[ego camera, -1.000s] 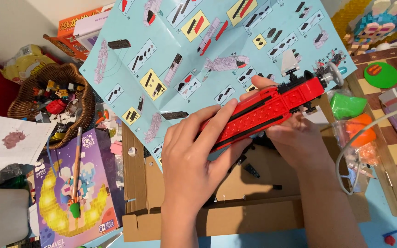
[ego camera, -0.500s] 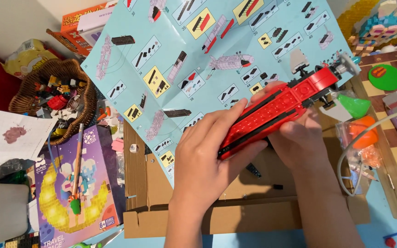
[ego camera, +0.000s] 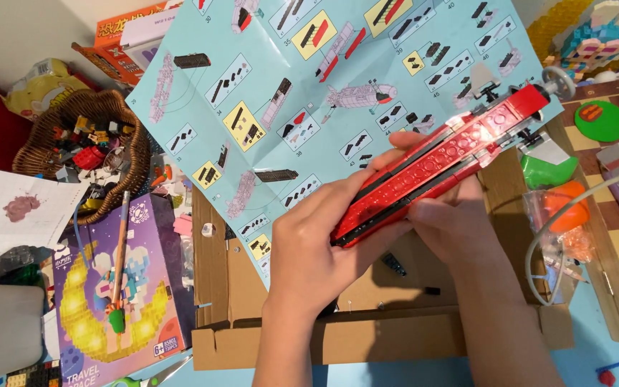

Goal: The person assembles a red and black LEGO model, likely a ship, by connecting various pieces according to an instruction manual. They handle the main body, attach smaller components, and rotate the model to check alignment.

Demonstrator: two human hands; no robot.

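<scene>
Between both hands (ego camera: 388,236), red brick model (ego camera: 442,161)

A purple box (ego camera: 120,287) with a yellow crescent moon picture lies at the lower left, beside the open brown cardboard box (ego camera: 324,337). An orange box (ego camera: 120,29) sits at the upper left edge, partly under the pale blue instruction sheet (ego camera: 309,79). A yellow packet (ego camera: 41,86) lies just left of it.
</scene>
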